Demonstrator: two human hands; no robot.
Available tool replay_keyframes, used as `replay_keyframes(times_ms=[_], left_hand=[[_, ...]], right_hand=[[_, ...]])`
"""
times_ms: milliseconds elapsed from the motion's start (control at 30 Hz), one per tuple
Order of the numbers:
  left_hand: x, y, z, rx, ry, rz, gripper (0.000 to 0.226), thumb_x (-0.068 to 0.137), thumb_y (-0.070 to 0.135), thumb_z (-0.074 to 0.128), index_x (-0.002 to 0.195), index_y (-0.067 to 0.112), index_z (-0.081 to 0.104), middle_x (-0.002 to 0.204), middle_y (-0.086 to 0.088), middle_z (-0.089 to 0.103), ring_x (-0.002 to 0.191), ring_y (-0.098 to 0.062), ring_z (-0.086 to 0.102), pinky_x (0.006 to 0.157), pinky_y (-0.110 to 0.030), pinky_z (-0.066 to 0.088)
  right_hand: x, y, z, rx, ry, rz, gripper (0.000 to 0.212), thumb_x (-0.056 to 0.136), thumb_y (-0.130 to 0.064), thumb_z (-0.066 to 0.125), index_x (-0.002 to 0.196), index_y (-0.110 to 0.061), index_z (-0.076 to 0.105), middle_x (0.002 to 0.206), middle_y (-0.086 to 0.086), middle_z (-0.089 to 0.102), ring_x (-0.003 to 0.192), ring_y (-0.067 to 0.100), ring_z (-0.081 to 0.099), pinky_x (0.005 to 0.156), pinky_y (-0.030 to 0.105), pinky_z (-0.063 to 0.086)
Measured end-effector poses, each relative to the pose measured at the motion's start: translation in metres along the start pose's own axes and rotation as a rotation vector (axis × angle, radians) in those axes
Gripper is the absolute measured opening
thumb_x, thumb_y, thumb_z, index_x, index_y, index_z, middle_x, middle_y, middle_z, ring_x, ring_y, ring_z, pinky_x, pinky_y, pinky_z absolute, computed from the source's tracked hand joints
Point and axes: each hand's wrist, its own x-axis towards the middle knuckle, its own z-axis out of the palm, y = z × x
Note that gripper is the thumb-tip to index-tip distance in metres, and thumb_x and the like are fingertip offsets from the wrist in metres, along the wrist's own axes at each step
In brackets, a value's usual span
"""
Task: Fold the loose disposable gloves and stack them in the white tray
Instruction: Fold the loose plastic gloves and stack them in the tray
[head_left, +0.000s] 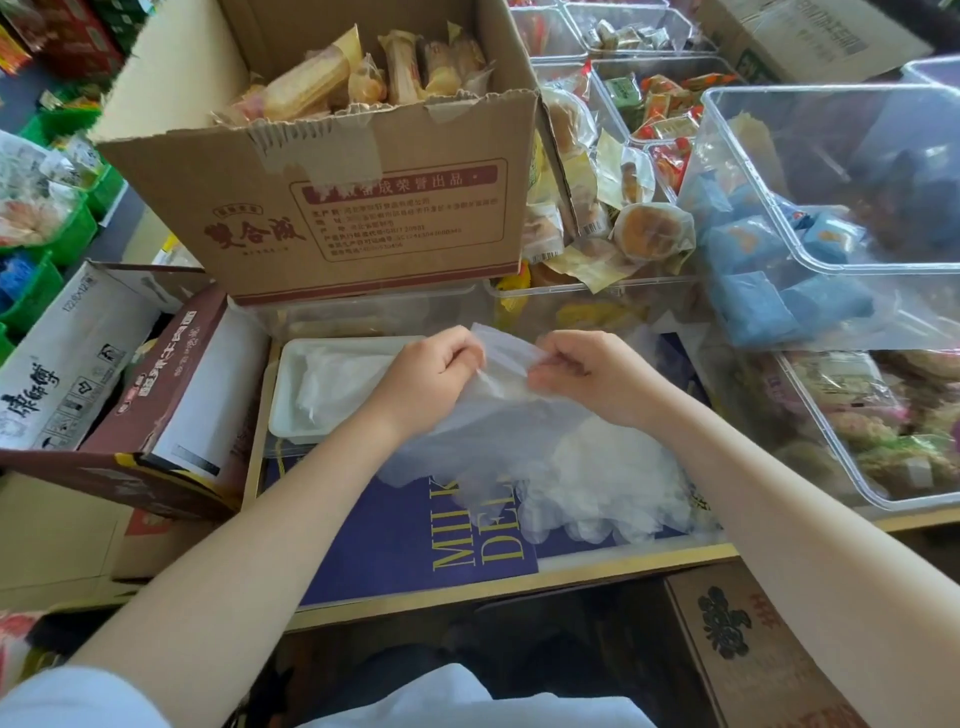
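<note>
A thin, translucent plastic disposable glove (498, 410) hangs lengthwise from its cuff edge down toward the person. The left hand (434, 376) and right hand (587, 376) each pinch that upper edge with curled fingers. It hangs over a heap of loose clear gloves (608, 483) just right of the shallow white rectangular tray (291, 410), which holds folded gloves. A brown cardboard box (332, 197) stands behind the tray.

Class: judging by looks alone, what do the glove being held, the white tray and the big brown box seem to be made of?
Glove: thin clear plastic film, probably; see-through and crinkled.
White tray: likely foam or moulded plastic; matte, opaque, with a rounded rim.
Brown box: corrugated cardboard; dull brown, torn fluted edge, taped.
</note>
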Motion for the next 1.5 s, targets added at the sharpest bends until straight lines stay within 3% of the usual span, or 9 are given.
replay_keyframes(times_ms=[167,233,400,600,767,900,1133,1333,1500], left_hand=[[0.002,-0.015,0.002,0.008,0.113,-0.096,0.024,0.098,0.021,0.042,0.082,0.010,0.057,0.056,0.007,0.043,0.053,-0.006,0.039,0.048,-0.015,0.029],[0.002,-0.023,0.006,0.005,0.141,-0.136,0.024,0.098,0.020,0.042,0.080,0.011,0.056,0.059,0.005,0.045,0.055,-0.009,0.040,0.048,-0.015,0.029],[-0.004,-0.041,0.021,0.041,0.023,-0.173,0.024,0.097,0.023,0.046,0.077,0.014,0.055,0.054,0.006,0.039,0.050,-0.008,0.034,0.049,-0.016,0.030],[-0.011,-0.054,0.036,0.065,-0.103,-0.192,0.032,0.096,0.026,0.047,0.071,0.006,0.050,0.055,0.003,0.036,0.052,-0.008,0.030,0.050,-0.021,0.024],[-0.015,-0.054,0.044,0.080,-0.176,-0.099,0.022,0.096,0.020,0.050,0.076,0.014,0.057,0.068,0.008,0.051,0.064,-0.007,0.045,0.062,-0.021,0.034],[-0.015,-0.047,0.047,0.089,-0.309,0.060,0.021,0.094,0.019,0.053,0.087,0.005,0.068,0.113,0.009,0.052,0.096,-0.006,0.051,0.079,-0.009,0.035],[-0.012,-0.020,0.046,0.014,-0.369,0.296,0.012,0.089,0.023,0.062,0.087,0.023,0.073,0.153,0.015,0.006,0.144,-0.007,0.001,0.114,-0.030,0.011],[-0.001,-0.012,0.040,0.093,-0.285,0.435,0.026,0.089,0.033,0.059,0.089,0.012,0.074,0.146,0.004,0.033,0.134,-0.015,0.033,0.107,-0.027,0.029],[0.001,-0.007,0.027,-0.051,-0.101,0.296,0.027,0.093,0.023,0.055,0.089,0.001,0.070,0.094,-0.010,0.069,0.086,-0.010,0.060,0.077,-0.015,0.042]], right_hand=[[-0.017,0.052,0.022,-0.144,-0.151,0.123,0.031,0.086,-0.020,0.065,0.063,-0.021,0.045,0.060,-0.010,0.046,0.060,0.016,0.043,0.054,0.020,0.030],[-0.025,0.078,0.035,-0.184,-0.122,0.256,0.005,0.088,-0.018,0.062,0.085,-0.015,0.063,0.081,-0.003,0.061,0.080,0.022,0.058,0.067,0.022,0.040],[-0.045,0.123,0.060,-0.397,-0.144,0.554,0.057,0.092,-0.031,0.054,0.142,-0.017,0.031,0.143,0.009,0.038,0.123,0.029,0.042,0.095,0.036,0.041],[-0.058,0.132,0.080,-0.693,-0.066,0.460,0.022,0.095,-0.024,0.043,0.112,-0.015,0.052,0.112,0.006,0.053,0.101,0.025,0.051,0.068,0.029,0.029],[-0.048,0.133,0.078,-0.448,0.049,0.507,0.012,0.092,-0.017,0.047,0.089,-0.013,0.057,0.092,0.007,0.058,0.085,0.026,0.052,0.063,0.031,0.037],[-0.025,0.104,0.046,-0.105,0.140,0.517,0.016,0.091,-0.024,0.057,0.078,-0.013,0.058,0.074,0.002,0.058,0.071,0.021,0.053,0.055,0.027,0.035],[0.001,0.036,-0.003,0.107,0.114,0.502,0.018,0.089,-0.023,0.059,0.077,-0.010,0.060,0.059,-0.001,0.060,0.051,0.012,0.051,0.049,0.023,0.039],[0.005,0.007,-0.013,0.334,0.014,0.563,0.018,0.088,-0.027,0.063,0.078,-0.013,0.067,0.064,0.000,0.056,0.050,0.012,0.039,0.047,0.022,0.030],[0.001,-0.009,-0.017,0.281,-0.007,0.614,0.041,0.094,-0.049,0.044,0.085,-0.018,0.069,0.065,-0.003,0.055,0.051,0.011,0.038,0.049,0.023,0.028]])
